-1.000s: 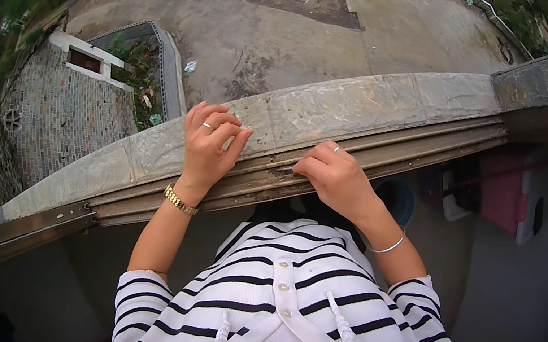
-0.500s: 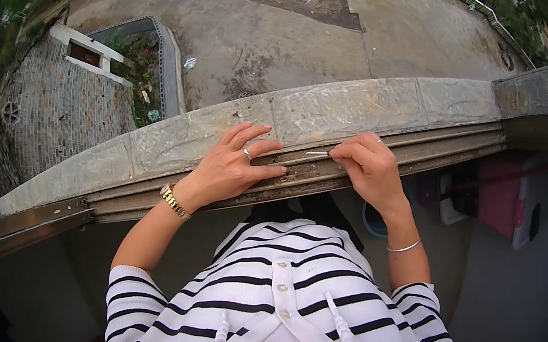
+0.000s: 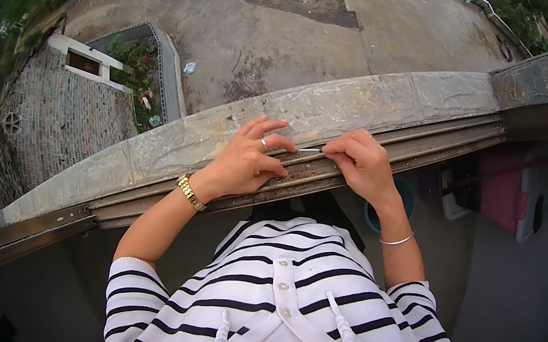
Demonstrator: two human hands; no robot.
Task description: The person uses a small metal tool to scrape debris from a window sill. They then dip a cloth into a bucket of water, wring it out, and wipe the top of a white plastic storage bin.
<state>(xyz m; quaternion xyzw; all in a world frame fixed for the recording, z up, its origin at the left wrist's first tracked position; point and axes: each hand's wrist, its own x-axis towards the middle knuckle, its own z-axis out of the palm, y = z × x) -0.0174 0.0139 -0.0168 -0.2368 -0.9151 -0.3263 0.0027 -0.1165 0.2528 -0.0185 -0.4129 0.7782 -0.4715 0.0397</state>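
Over the brown metal window track (image 3: 433, 142), my right hand (image 3: 361, 164) pinches a thin, silvery rod-like tool (image 3: 310, 150) with a dark part at the fingertips. Most of its grip end is hidden by the fingers, so its exact kind does not show. The rod points left along the grooves. At its tip, my left hand (image 3: 247, 155) rests on the track with fingers curled and apart, the index finger close to or touching the rod. Between the left thumb and index finger there is a gap, with dirt visible in the grooves.
A stone ledge (image 3: 375, 94) runs along the far side of the track, with a concrete yard (image 3: 289, 42) far below. Under the track to the right are a blue basin (image 3: 405, 194) and a pink and white box (image 3: 502, 189).
My right hand has moved slightly left with the rod. My left hand has shifted a little right, its index finger now bent near the rod's tip.
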